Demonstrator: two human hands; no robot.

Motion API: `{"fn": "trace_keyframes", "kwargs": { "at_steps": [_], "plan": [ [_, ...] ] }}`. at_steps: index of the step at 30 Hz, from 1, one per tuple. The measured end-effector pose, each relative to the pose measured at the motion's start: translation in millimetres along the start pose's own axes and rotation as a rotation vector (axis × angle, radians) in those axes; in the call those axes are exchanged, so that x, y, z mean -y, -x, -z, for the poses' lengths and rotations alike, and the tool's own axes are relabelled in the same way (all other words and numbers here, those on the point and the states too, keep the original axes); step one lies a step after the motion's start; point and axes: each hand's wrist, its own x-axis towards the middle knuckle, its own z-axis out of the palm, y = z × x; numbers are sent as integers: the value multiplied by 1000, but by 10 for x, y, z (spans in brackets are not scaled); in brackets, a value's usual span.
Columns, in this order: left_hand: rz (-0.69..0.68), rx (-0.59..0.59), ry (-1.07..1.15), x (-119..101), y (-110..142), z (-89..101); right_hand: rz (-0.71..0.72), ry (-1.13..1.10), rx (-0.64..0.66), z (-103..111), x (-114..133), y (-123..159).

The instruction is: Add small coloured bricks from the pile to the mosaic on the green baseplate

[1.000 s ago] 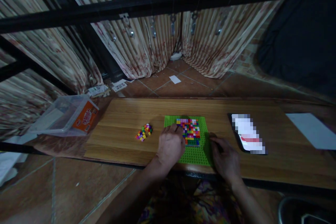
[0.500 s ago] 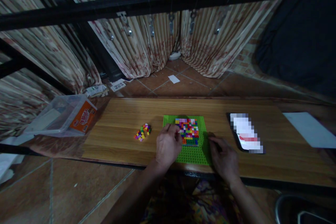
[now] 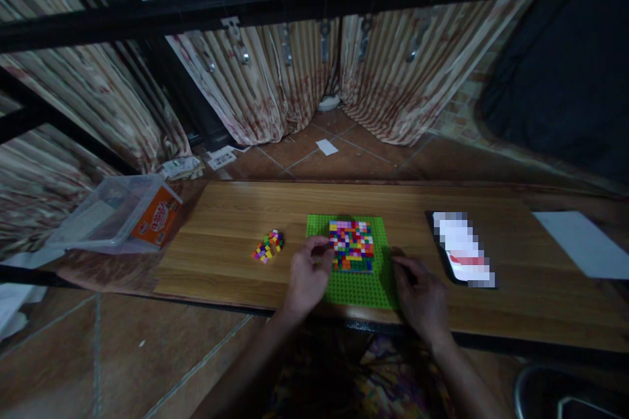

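Observation:
A green studded baseplate [image 3: 364, 291] lies on the wooden table [image 3: 226, 209], with a block of small multicoloured bricks [image 3: 352, 245] pressed onto its upper middle. My left hand [image 3: 307, 272] hovers at the plate's left edge, fingers curled in a pinch next to the brick block; what it holds is too small to make out. My right hand [image 3: 422, 298] rests at the plate's right front corner, fingers bent down against the edge. A small heap of loose coloured bricks [image 3: 268, 246] lies to the left of the plate.
A clear plastic box with an orange label [image 3: 122, 213] sits at the table's left end. A dark tablet with a blurred screen [image 3: 462, 249] lies right of the plate, a white sheet [image 3: 580, 242] farther right. Black metal bars cross overhead; curtains hang behind.
My left hand has drawn back leftward and toward me, off the brick block to the plate's left edge. My right hand has stayed at the plate's right corner.

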Motion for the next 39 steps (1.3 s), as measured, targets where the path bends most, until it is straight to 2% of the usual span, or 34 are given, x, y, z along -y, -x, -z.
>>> {"fn": "trace_keyframes", "kwargs": {
  "at_steps": [2,5,18,29,39],
  "plan": [
    [94,-7,82,-9,-27,-14,10,7,-5,-3,-2,0],
    [146,-20,113,-22,-71,-37,25,20,-21,-2,6,-1],
    [144,-63,81,71,-126,-105,0,-20,0,0,-1,2],
    [148,-63,134,7,-120,-108,9,23,-12,5,18,0],
    [151,-75,148,41,-106,-135,23,34,-14,11,20,-5]
  ]
}}
